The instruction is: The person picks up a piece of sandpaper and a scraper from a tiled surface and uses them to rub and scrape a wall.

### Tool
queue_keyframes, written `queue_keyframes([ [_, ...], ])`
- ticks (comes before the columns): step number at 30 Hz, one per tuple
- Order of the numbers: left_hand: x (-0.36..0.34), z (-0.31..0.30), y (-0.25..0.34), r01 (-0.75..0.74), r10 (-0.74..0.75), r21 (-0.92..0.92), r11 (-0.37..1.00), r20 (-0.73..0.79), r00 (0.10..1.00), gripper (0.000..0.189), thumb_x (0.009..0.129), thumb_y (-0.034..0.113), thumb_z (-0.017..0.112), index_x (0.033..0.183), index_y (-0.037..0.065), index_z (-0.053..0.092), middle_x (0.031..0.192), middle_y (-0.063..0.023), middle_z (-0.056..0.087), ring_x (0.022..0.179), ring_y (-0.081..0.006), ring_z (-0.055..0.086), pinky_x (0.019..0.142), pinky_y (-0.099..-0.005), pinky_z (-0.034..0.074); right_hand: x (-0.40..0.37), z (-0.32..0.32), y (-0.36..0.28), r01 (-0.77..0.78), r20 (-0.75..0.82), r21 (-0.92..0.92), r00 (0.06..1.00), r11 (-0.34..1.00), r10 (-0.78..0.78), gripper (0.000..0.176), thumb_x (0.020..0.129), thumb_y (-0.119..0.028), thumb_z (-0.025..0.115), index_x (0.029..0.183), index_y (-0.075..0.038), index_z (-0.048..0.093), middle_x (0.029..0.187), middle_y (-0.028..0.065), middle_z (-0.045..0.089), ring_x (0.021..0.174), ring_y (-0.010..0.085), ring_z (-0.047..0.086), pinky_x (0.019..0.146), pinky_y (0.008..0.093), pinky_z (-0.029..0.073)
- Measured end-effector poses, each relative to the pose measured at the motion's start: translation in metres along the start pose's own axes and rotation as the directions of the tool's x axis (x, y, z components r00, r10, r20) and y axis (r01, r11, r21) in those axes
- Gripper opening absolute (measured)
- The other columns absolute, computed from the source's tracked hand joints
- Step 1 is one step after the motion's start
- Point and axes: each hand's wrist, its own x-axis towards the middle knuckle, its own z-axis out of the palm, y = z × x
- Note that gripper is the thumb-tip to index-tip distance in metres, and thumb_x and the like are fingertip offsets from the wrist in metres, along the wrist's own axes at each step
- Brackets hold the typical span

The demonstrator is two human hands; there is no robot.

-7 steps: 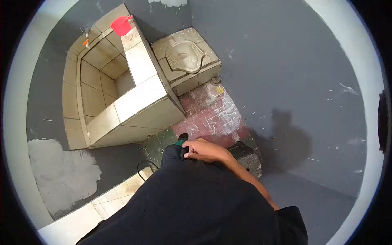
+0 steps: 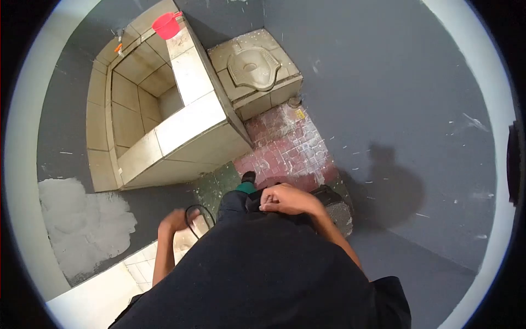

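Observation:
My right hand is in front of my body, its fingers curled inward at the front of my dark clothing. What is pinched there is hidden, and I cannot tell what it is. To the left, my left hand is smeared by motion, right at a thin black cable loop above a tiled ledge. Below my hands show a green patch of clothing and a dark shoe tip.
A tiled water basin stands ahead at left, with a pink dipper on its rim and an orange-handled tap. Behind it is a raised squat toilet. Red paving covers the floor; a grey wall rises at right.
My left hand has come into view at lower left, beside the cable loop. My right hand has shifted slightly right, fingers still curled. The whole view has moved a little.

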Motion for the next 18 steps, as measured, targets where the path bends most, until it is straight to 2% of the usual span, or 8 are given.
queue_keyframes([
  [1,-0.003,-0.004,0.016,0.1,-0.019,0.357,0.929,-0.224,0.974,0.058,0.099,0.051,0.051,0.086,-0.001,0.073,0.09,-0.0263,0.071,0.09,-0.0421,0.07,0.083,-0.0503,0.055,-0.007,0.001,0.006,-0.003,0.009,-0.006,1.0,1.0,0.003,0.037,0.094,-0.033,0.068,0.108,0.001,0.066,0.092,0.0141,0.071,0.085,0.0259,0.069,0.078,0.0376,0.053],
  [5,-0.022,-0.065,0.084,0.113,-0.035,0.259,0.959,-0.286,0.958,0.037,0.097,0.035,0.059,0.107,0.001,0.07,0.111,-0.0262,0.069,0.108,-0.0433,0.066,0.093,-0.0525,0.052,-0.023,0.003,0.016,0.041,-0.318,-0.109,0.945,0.993,-0.074,0.052,0.093,-0.034,0.067,0.135,-0.005,0.056,0.133,0.0226,0.055,0.124,0.036,0.054,0.103,0.0453,0.043],
  [7,-0.016,-0.062,0.108,-0.037,0.415,0.521,0.853,-0.634,0.653,0.041,0.098,0.03,0.059,0.132,0.006,0.058,0.143,-0.02,0.054,0.134,-0.0386,0.05,0.108,-0.0516,0.041,-0.03,0.001,0.015,-0.036,-0.535,-0.304,0.833,0.952,-0.139,0.064,0.093,-0.036,0.066,0.148,-0.01,0.044,0.151,0.0243,0.038,0.139,0.042,0.037,0.113,0.0521,0.031],
  [9,-0.011,-0.074,0.173,-0.369,0.598,0.471,0.801,-0.62,0.508,0.049,0.099,0.03,0.059,0.142,0.009,0.049,0.155,-0.0171,0.04,0.143,-0.0371,0.036,0.116,-0.0525,0.031,-0.033,-0.01,-0.003,-0.278,-0.647,-0.512,0.747,0.813,-0.152,0.077,0.094,-0.038,0.065,0.158,-0.015,0.03,0.163,0.0237,0.018,0.15,0.0475,0.017,0.12,0.0592,0.017],
  [11,-0.003,-0.057,0.209,-0.593,0.729,0.439,0.675,-0.52,0.445,0.042,0.098,0.028,0.06,0.133,0.005,0.056,0.142,-0.0194,0.053,0.132,-0.0373,0.049,0.111,-0.0501,0.038,-0.032,-0.013,0.002,-0.276,-0.666,-0.458,0.736,0.845,-0.12,0.081,0.093,-0.041,0.065,0.16,-0.016,0.026,0.165,0.0232,0.012,0.15,0.0494,0.011,0.12,0.0626,0.012],
  [13,0.012,-0.036,0.22,-0.776,0.778,0.089,0.624,-0.159,0.608,0.032,0.098,0.027,0.061,0.117,0.002,0.065,0.118,-0.0196,0.065,0.113,-0.0358,0.062,0.098,-0.0442,0.049,-0.036,-0.018,0.002,-0.275,-0.68,-0.427,0.726,0.862,-0.105,0.084,0.092,-0.043,0.065,0.161,-0.018,0.024,0.166,0.0231,0.01,0.151,0.0504,0.007,0.12,0.0644,0.009],
  [14,-0.004,-0.031,0.232,-0.814,0.816,-0.058,0.578,0.048,0.576,0.03,0.099,0.027,0.06,0.105,-0.001,0.069,0.096,-0.0199,0.069,0.09,-0.0372,0.068,0.079,-0.0432,0.053,-0.046,-0.015,-0.001,-0.289,-0.698,-0.411,0.709,0.865,-0.095,0.085,0.092,-0.045,0.065,0.161,-0.018,0.023,0.166,0.0231,0.01,0.151,0.0504,0.007,0.12,0.0644,0.009],
  [18,-0.007,-0.034,0.215,-0.711,0.732,-0.202,0.674,0.314,0.605,0.026,0.098,0.024,0.064,0.103,-0.001,0.072,0.097,-0.0159,0.072,0.092,-0.03,0.071,0.079,-0.0376,0.055,-0.067,0.005,-0.001,-0.26,-0.659,-0.4,0.748,0.879,-0.079,0.095,0.086,-0.053,0.07,0.162,-0.021,0.021,0.166,0.0231,0.009,0.151,0.051,0.004,0.119,0.0655,0.005],
])
